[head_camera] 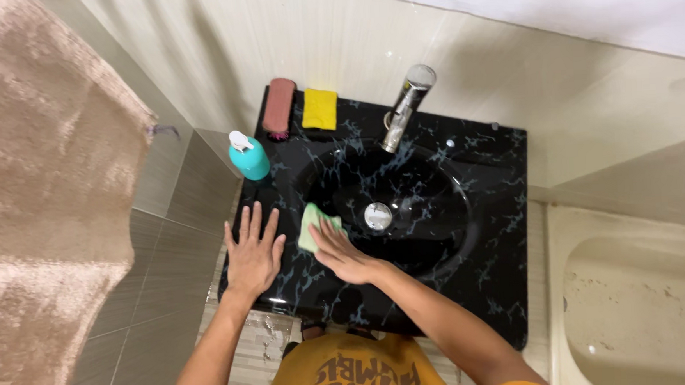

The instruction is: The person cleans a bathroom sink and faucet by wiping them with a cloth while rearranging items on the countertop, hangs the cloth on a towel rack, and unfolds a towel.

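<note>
My right hand (339, 252) presses a light green cloth (312, 222) flat against the left inner rim of a black marbled sink (485, 232). My left hand (253, 250) lies flat, fingers spread, on the sink's left ledge and holds nothing. The round metal drain (377, 216) sits in the bowl just right of the cloth. A chrome tap (405, 107) rises at the back of the bowl.
A teal pump bottle (248, 156) stands on the sink's left edge. A brown brush (279, 107) and a yellow sponge (319, 108) lie on the back ledge. A beige towel (39, 208) hangs at left. A cream tub (637, 302) is at right.
</note>
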